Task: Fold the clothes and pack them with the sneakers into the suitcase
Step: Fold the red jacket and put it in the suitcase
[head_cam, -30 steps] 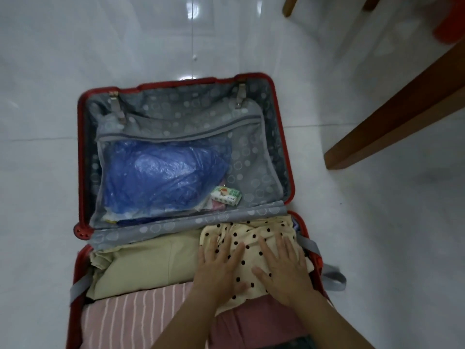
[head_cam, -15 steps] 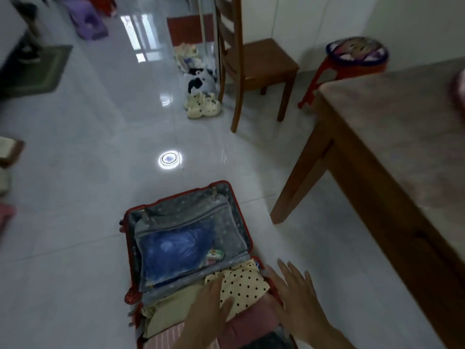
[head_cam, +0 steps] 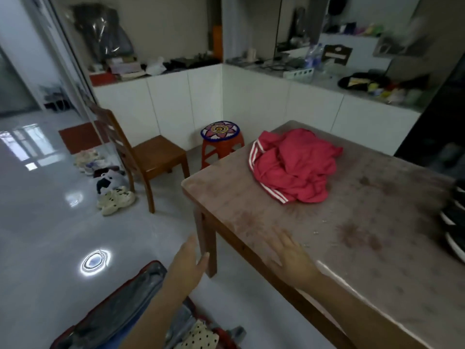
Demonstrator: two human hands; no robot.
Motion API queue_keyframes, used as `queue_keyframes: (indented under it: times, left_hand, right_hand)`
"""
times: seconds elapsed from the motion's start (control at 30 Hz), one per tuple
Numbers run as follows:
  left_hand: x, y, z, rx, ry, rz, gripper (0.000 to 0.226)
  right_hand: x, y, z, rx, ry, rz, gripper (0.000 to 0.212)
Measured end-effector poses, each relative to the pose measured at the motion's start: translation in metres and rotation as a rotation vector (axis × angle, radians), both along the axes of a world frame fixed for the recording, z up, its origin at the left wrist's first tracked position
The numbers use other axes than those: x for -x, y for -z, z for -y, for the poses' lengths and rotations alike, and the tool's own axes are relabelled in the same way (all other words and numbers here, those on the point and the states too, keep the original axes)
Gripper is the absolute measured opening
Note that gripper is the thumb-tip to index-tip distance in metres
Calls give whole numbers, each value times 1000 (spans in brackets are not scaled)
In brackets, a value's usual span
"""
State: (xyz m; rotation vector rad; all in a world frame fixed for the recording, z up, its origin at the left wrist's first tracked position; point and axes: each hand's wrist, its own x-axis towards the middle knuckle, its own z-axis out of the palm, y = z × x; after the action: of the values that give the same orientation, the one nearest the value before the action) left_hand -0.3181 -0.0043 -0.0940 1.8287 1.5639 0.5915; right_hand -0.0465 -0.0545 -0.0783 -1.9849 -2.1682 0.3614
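White cabinets (head_cam: pixel 166 104) and a glossy floor (head_cam: pixel 37 222) frame the wooden table (head_cam: pixel 377 248), seen from our head camera. Toward the table's far corner lies the red garment (head_cam: pixel 294 165), crumpled and unfolded, its white-striped edge facing the table's left side. Our right hand (head_cam: pixel 292 253) hovers over the table's near edge, fingers straight and spread, gripping nothing; whether it touches the top we cannot tell. Our left hand (head_cam: pixel 187 263), likewise relaxed and empty, hangs beside the table's leg (head_cam: pixel 208 230). We judge the right hand nearer: the garment lies ahead of its fingertips, well apart. Dark sneakers (head_cam: pixel 454 222) sit at the table's right edge. The suitcase (head_cam: pixel 120 306) lies open below the table's near-left side.
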Motion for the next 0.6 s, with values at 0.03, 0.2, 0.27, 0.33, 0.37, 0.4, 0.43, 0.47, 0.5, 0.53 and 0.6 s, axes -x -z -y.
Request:
queue_keyframes:
  times: [0.03,0.2,0.27,0.33,0.37,0.4,0.43,0.47,0.5,0.53,0.6]
  left_hand:
    - [-17,-7,-3,-20,26,-7,68]
    - [-94,-25,-29,-69,136,-80,50]
    - [-123,-24,-47,-52,121,-80,55]
    - [-150,-17,-67,-27,82,-86,66]
    - [-164,-12,-78,-12,75,-84,70]
    - [-179,-11,-87,12,76,-79,76]
    - [-195,-7,-96,36,83,-84,81]
    - [-210,-2,-104,31,74,-125,83]
    - [-225,0,-111,-13,55,-172,79]
    - [-239,4,-118,-67,64,-219,76]
    - [-261,17,-127,-52,96,-176,76]
  right_hand:
    - [-18,-2,-1,29,34,26,70]
    - [-93,-9,-22,65,97,97,87]
    - [-124,-6,-42,107,97,97,81]
    - [-156,3,-70,116,113,80,73]
    - [-171,6,-84,120,117,78,72]
    - [-184,9,-99,125,118,83,70]
    - [-195,13,-114,132,119,93,68]
    - [-206,19,-128,140,121,102,67]
    - [-215,25,-141,155,132,105,67]
    - [-224,33,-154,156,138,89,68]
    - [-238,46,-175,161,126,68,71]
